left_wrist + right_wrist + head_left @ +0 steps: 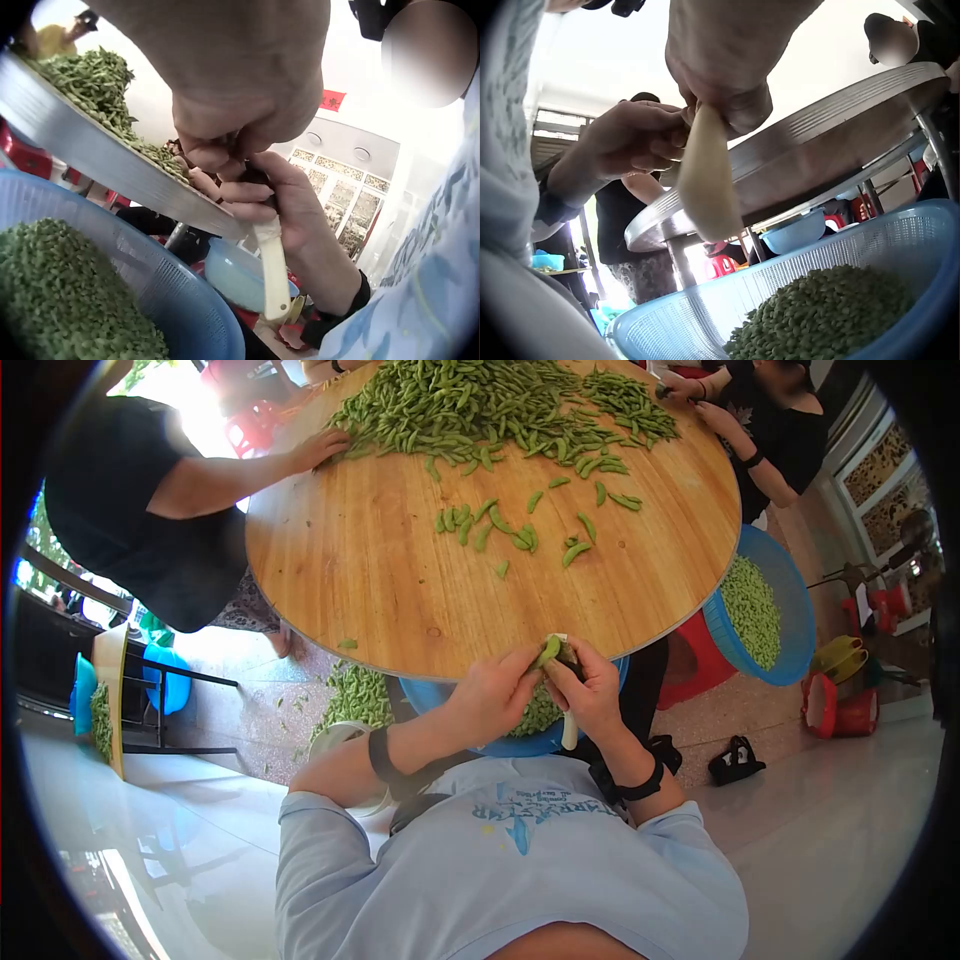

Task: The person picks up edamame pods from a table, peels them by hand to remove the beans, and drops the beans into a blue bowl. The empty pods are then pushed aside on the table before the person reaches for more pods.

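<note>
Both hands meet at the near edge of the round table. My left hand (490,695) pinches a green bean pod (549,650) between thumb and fingers. Against the same pod, my right hand (596,695) curls round a tool with a cream handle (274,274), which points down from the palm. The tool's working end is hidden by the fingers. Directly below the hands sits a blue basket (682,319) of shelled green beans (825,311). Loose pods (485,525) lie scattered on the wooden table (390,585) in front.
A large heap of pods (470,405) covers the table's far side. Another blue basin (795,610) of beans stands at the right on a red stool. Pods (358,695) lie low at the left. People sit at the table's left and far right.
</note>
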The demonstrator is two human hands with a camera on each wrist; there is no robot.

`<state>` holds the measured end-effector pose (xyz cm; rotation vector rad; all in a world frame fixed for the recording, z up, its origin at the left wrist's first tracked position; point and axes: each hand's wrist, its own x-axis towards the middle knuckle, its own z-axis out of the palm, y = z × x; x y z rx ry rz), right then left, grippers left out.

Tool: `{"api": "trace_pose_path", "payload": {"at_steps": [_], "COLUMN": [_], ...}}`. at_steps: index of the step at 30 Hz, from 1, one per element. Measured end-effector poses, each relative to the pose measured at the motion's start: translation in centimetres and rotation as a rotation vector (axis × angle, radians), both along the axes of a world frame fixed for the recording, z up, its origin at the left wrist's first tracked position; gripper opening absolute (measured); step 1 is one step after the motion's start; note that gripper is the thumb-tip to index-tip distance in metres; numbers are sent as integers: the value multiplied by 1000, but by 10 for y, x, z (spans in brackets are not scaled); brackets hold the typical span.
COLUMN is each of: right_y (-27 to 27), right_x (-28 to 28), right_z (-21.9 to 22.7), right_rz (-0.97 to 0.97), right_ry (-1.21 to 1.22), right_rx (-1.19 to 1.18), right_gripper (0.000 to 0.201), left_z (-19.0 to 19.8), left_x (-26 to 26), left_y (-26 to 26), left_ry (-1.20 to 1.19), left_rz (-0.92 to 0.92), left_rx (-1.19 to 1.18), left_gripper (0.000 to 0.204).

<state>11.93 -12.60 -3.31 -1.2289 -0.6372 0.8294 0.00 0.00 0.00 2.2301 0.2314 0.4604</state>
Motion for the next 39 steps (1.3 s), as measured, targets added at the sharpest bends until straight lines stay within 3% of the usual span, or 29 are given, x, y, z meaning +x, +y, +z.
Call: {"api": "trace_pose_path", "payload": {"at_steps": [3,5,6,8,11,15,17,21,25,27,30,32,34,36,38,39], "right_y": [-3,-1,1,10,11,1,-7,-16,-15,-19,-24,-24,-27,-31,-31,-28], "right_x": [0,5,6,-1,-10,-5,-3,1,1,0,3,9,19,26,31,33], "right_z": [0,6,3,-7,9,11,15,14,19,21,21,14,11,11,15,15], "right_rz": [18,155,156,-51,-185,-109,22,34,50,86,117,17,24,20,5,-3], "right_ry": [-160,17,10,-608,-669,-832,-827,-974,-1055,-1049,-1058,-930,-851,-757,57,68], "right_rx": [-1,13,15,107,51,-13,-8,-17,-62,-59,-124,21,12,6,-27,-23], "right_gripper": [22,25,25,28,29,26,26,27,32,33,34,33,33,33,34,34], "left_z": [16,24,21,13,19,30,48,56,58,44,19,1,-8,-13,-10,0], "left_x": [-9,-11,-10,-15,-19,-37,-58,-80,-18,37,115,144,159,157,149,139], "left_y": [-5,-2,-2,-3,-5,-7,8,36,49,54,58,60,59,63,67,63], "left_ry": [45,177,170,0,75,198,443,580,413,177,131,89,152,110,71,143], "left_rz": [-5,23,23,-10,-1,-45,-59,-145,-236,-172,-56,-6,72,36,-4,-21], "left_rx": [-71,-347,-345,-50,-28,67,272,568,584,531,475,460,493,482,478,264], "left_gripper": [19,18,18,13,10,10,12,12,14,17,17,17,16,18,20,20]}}
